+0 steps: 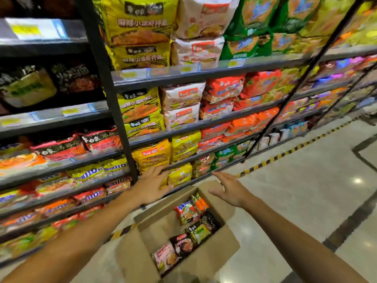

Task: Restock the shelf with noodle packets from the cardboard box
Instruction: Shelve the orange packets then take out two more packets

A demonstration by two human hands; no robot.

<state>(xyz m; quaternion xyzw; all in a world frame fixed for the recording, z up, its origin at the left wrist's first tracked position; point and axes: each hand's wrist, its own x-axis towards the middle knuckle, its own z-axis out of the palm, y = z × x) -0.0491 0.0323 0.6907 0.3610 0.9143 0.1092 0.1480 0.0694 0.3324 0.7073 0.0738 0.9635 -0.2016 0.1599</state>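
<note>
While the cardboard box (214,250) on the floor holds mixed noodle packets (186,213), both hands, left hand (152,185) and right hand (230,188), reach forward flat-fingered, holding nothing

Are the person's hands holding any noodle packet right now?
No. The left hand and right hand are open and empty above the cardboard box.

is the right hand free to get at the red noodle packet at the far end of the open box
Probably yes. The right hand is open, holds nothing, and hovers above the cardboard box. The flaps are open and the red packet lies on top, uncovered.
</note>
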